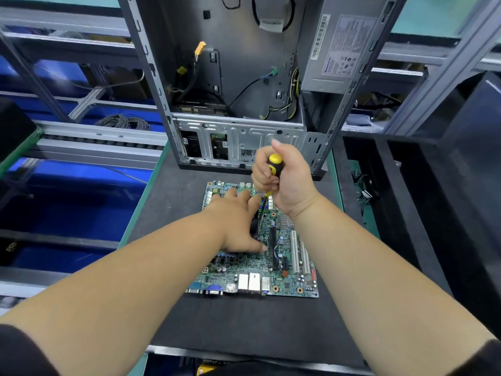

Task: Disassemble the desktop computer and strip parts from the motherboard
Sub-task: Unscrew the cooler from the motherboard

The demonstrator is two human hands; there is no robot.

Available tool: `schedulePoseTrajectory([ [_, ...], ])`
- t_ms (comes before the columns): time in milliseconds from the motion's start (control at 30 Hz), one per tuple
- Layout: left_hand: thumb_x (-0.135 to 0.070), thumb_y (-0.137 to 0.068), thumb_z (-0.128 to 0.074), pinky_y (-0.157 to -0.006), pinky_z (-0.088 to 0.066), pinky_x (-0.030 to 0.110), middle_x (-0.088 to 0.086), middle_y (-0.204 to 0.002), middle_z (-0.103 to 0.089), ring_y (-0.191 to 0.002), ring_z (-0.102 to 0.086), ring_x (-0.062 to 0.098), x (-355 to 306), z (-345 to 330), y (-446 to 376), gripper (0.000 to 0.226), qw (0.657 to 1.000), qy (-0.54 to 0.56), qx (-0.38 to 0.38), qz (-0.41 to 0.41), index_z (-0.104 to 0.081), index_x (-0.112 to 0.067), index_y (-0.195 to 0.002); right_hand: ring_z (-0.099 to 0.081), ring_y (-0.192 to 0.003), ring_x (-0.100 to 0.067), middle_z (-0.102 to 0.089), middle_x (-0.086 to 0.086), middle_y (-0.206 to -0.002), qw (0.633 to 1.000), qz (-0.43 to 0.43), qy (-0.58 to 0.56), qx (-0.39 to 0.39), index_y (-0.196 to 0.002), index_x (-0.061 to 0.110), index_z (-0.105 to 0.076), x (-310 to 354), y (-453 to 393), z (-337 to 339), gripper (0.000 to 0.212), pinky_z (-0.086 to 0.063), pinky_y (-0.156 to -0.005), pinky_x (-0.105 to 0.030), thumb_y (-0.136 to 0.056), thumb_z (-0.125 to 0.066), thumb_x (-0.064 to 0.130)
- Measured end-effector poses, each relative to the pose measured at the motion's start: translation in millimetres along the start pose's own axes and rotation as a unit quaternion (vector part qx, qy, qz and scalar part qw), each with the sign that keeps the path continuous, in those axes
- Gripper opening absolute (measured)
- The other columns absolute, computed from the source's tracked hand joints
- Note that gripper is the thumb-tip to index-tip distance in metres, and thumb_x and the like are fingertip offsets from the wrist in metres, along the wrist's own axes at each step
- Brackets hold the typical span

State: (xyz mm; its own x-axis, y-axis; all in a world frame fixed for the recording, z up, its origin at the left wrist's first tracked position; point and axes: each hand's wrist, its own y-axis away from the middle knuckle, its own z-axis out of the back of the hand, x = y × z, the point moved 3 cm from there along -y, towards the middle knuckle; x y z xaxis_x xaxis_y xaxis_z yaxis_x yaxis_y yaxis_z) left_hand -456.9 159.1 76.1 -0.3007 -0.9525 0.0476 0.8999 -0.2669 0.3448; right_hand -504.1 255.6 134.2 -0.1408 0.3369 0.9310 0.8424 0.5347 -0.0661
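open case (pixel 238 142) holds power supply (pixel 339 52), loose cables (pixel 282 107).

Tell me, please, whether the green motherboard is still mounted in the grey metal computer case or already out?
Out. The green motherboard lies flat on the dark mat, in front of the opened grey metal computer case.

Head-worn wide view looks forward and down, seemingly close over the bench (pixel 189 321).
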Motion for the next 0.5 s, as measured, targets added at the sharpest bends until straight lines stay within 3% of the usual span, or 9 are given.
schedulePoseTrajectory([
  [67,-0.086,-0.064,-0.046,-0.098,-0.039,0.052,0.006,-0.137,-0.035,-0.126,-0.033,0.032,-0.1,0.1,0.1,0.109,1.000,-0.001,-0.004,0.002,-0.017,-0.020,-0.145,-0.019,-0.042,-0.011,-0.027,0.003,-0.045,1.000,-0.002,0.010,-0.017,-0.058,0.010,-0.042,0.6,1.7,3.7,0.034,-0.014,-0.046,-0.024,-0.089,-0.035,0.025],
  [133,-0.087,-0.064,-0.045,-0.100,-0.039,0.052,0.006,-0.140,-0.032,-0.129,-0.031,0.033,-0.4,-0.6,0.3,0.112,1.000,-0.007,-0.001,0.004,-0.012,-0.021,-0.148,-0.029,-0.048,-0.015,-0.037,0.000,-0.053,0.997,0.009,0.033,-0.073,-0.070,0.009,-0.046,-1.6,8.9,7.9,0.027,-0.022,-0.049,-0.028,-0.090,-0.041,0.026],
  [200,-0.087,-0.065,-0.044,-0.100,-0.038,0.052,0.006,-0.142,-0.031,-0.130,-0.030,0.034,-0.4,-1.7,0.1,0.112,1.000,-0.011,0.000,0.004,-0.010,-0.021,-0.149,-0.046,-0.059,-0.014,-0.049,0.002,-0.066,0.987,0.020,0.074,-0.143,-0.079,0.014,-0.054,-5.2,19.5,10.6,0.027,-0.039,-0.057,-0.023,-0.091,-0.048,0.037],
  [267,-0.087,-0.065,-0.044,-0.099,-0.039,0.052,0.007,-0.141,-0.032,-0.129,-0.031,0.033,-0.5,-2.0,-0.2,0.110,1.000,-0.011,-0.001,0.003,-0.013,-0.021,-0.147,-0.055,-0.067,-0.010,-0.057,0.005,-0.073,0.974,0.036,0.094,-0.204,-0.081,0.018,-0.062,-9.2,29.3,11.7,0.029,-0.045,-0.061,-0.018,-0.090,-0.054,0.045],
  [367,-0.087,-0.066,-0.044,-0.099,-0.039,0.052,0.005,-0.140,-0.032,-0.128,-0.031,0.034,-0.8,-2.4,-0.5,0.108,1.000,-0.017,-0.001,0.004,-0.015,-0.020,-0.145,-0.055,-0.071,-0.011,-0.061,0.008,-0.072,0.957,0.082,0.069,-0.271,-0.074,0.026,-0.066,-12.3,36.0,7.8,0.031,-0.045,-0.065,-0.021,-0.092,-0.051,0.045],
  [500,-0.086,-0.065,-0.047,-0.101,-0.037,0.052,0.003,-0.142,-0.032,-0.130,-0.030,0.033,-0.3,-1.8,-0.4,0.108,1.000,-0.006,-0.003,0.002,-0.016,-0.022,-0.146,-0.040,-0.063,-0.016,-0.047,0.003,-0.064,0.964,0.105,0.058,-0.236,-0.070,0.020,-0.054,-15.2,31.4,-5.1,0.041,-0.034,-0.064,-0.029,-0.099,-0.035,0.041],
])
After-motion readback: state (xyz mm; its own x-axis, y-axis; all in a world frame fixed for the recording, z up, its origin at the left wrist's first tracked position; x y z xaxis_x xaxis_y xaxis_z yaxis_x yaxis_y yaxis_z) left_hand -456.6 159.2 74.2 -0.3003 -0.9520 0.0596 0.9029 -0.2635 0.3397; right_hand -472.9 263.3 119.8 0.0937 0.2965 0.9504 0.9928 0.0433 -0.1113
